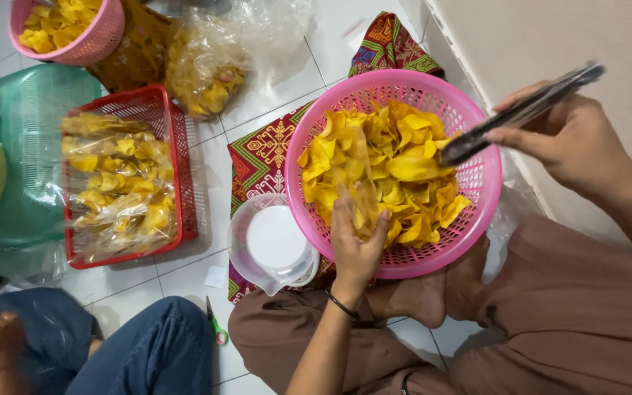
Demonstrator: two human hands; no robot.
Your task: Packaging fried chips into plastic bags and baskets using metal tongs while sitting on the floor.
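A round pink basket full of yellow chips rests on my lap and a patterned cloth. My left hand is at the basket's near rim, closed around a small clear plastic bag that stands among the chips. My right hand is above the basket's right side and grips dark metal tongs, whose tip reaches the chips.
A clear measuring jug sits left of the basket. A red crate holds several filled chip bags. Another pink basket, a big clear bag of chips, green scissors and another person's knees are nearby. A wall runs right.
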